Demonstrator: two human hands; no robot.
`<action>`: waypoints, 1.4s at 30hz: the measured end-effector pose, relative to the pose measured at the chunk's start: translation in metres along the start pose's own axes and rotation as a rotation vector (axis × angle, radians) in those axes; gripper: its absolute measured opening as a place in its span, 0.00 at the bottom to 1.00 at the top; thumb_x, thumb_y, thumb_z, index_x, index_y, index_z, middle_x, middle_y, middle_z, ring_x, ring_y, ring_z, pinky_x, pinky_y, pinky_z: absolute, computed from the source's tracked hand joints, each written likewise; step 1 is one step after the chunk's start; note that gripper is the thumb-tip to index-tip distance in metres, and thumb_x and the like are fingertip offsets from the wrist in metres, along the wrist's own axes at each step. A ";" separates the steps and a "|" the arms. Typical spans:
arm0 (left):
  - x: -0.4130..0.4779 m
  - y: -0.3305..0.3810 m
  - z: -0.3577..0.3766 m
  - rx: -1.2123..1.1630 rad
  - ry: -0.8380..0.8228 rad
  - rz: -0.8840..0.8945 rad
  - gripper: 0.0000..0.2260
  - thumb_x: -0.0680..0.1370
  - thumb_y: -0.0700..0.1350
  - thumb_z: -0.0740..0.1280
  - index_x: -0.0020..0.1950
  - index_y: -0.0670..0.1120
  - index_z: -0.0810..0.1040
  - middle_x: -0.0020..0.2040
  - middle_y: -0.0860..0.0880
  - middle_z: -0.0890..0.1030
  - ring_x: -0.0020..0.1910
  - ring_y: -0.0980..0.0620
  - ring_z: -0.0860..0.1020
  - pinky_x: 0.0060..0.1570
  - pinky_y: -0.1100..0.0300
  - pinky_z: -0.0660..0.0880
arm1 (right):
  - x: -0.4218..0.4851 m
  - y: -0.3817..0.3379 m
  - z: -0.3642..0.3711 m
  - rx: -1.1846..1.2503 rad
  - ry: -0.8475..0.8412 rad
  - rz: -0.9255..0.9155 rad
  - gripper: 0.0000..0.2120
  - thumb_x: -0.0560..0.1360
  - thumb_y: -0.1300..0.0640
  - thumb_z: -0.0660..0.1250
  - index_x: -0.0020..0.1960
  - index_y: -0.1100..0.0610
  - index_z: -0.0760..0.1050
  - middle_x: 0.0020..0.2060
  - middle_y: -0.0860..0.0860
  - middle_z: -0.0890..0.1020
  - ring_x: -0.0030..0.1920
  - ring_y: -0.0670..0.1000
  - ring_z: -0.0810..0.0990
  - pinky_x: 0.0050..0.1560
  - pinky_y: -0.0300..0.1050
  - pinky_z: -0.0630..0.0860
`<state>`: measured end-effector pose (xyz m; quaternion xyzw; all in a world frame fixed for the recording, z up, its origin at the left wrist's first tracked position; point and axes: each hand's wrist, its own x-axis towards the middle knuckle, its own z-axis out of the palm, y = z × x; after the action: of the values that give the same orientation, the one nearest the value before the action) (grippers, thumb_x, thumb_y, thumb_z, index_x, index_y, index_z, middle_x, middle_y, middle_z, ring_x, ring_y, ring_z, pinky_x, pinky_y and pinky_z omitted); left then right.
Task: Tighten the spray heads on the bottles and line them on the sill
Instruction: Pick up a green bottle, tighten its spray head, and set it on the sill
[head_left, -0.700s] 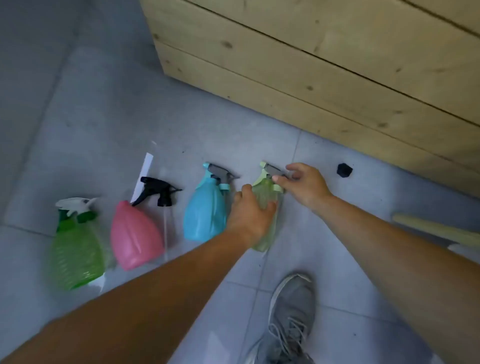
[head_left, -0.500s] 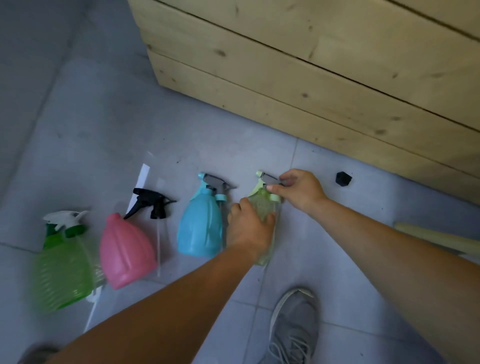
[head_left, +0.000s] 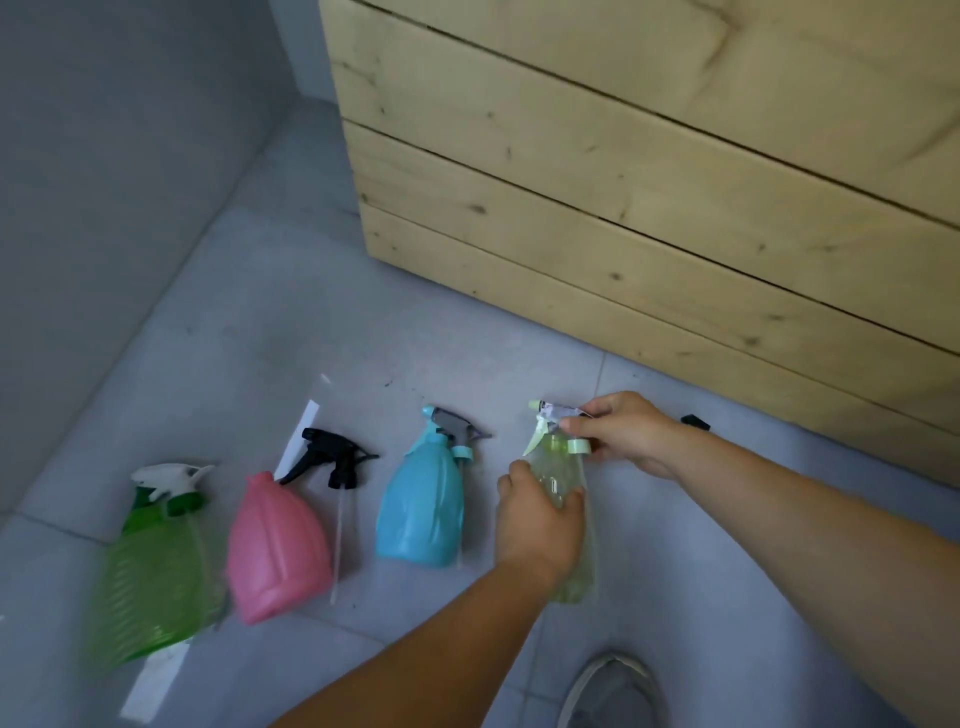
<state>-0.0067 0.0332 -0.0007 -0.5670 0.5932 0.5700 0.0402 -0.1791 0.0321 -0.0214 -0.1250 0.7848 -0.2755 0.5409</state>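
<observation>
wood crate: pale plank wall, fills upper right, stands on the floor behind the bottles
floor: grey tiles, all bottles lying on it in a rough row, heads pointing toward the crate
green bottle: far left, ribbed, blurred; white spray head at its neck
pink bottle: just right of the green one, no head on it
black spray head: loose on the floor just beside the pink bottle's neck, dip tube trailing down along the bottle's right side
blue bottle: between pink and yellow-green, grey trigger head at its neck, collar seating unclear
yellow-green bottle: rightmost, clear, on the floor
left hand: wrapped over the yellow-green bottle's body, pinning it
right hand: fingers closed on the pale green spray head at that bottle's neck
shoe: grey, bottom edge, below the hands
white strip: flat on the floor behind the black head
black cap: small, near the crate base, partly hidden by the right wrist
</observation>
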 end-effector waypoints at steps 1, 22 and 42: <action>-0.005 0.006 -0.003 -0.030 -0.017 0.012 0.21 0.79 0.52 0.69 0.67 0.44 0.68 0.65 0.42 0.73 0.63 0.39 0.78 0.62 0.50 0.75 | -0.004 -0.007 -0.004 -0.009 -0.017 -0.006 0.15 0.71 0.59 0.76 0.52 0.68 0.80 0.50 0.62 0.85 0.47 0.55 0.85 0.47 0.48 0.83; -0.246 0.058 -0.253 0.104 0.089 0.509 0.15 0.74 0.53 0.76 0.51 0.49 0.73 0.41 0.53 0.74 0.37 0.56 0.73 0.39 0.63 0.72 | -0.373 -0.232 0.020 0.384 0.228 -0.926 0.08 0.72 0.59 0.74 0.49 0.60 0.81 0.46 0.57 0.86 0.44 0.51 0.83 0.50 0.47 0.82; -0.308 0.017 -0.317 0.052 0.184 0.474 0.30 0.71 0.52 0.79 0.69 0.51 0.71 0.59 0.49 0.79 0.57 0.48 0.81 0.59 0.56 0.80 | -0.427 -0.238 0.093 0.649 0.138 -1.015 0.09 0.74 0.58 0.72 0.52 0.62 0.80 0.43 0.51 0.87 0.42 0.48 0.83 0.45 0.43 0.80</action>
<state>0.2799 -0.0077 0.3337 -0.4604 0.7252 0.4941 -0.1341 0.0457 0.0206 0.4222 -0.2944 0.5364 -0.7317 0.3002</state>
